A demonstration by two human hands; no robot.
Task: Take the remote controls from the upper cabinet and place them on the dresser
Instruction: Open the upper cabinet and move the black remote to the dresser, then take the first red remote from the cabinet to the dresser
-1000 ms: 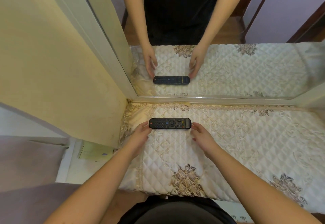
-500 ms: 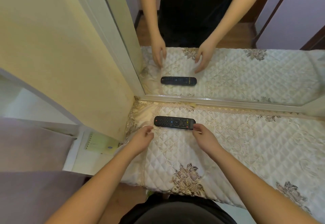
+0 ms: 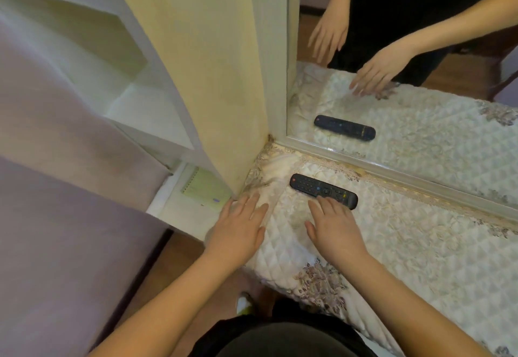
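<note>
A black remote control [image 3: 322,190] lies flat on the dresser [image 3: 420,244], which is covered by a quilted cream cloth, close to the mirror's lower frame. My right hand [image 3: 333,224] is spread open just in front of the remote, fingertips at its near edge, holding nothing. At the dresser's left corner, my left hand [image 3: 238,230] hovers open with its fingers apart and empty. The mirror [image 3: 406,76] reflects the remote and both hands.
A tall cream cabinet side panel [image 3: 201,76] rises left of the dresser, with open white shelves [image 3: 145,109] beyond it. A green notebook [image 3: 204,191] lies on a low white surface below. A mauve panel [image 3: 56,188] fills the left side.
Both hands have let go of the remote's ends and drawn back toward me, fingers spread. The view has swung left, bringing the cabinet shelves into sight. The remote stays on the cloth.
</note>
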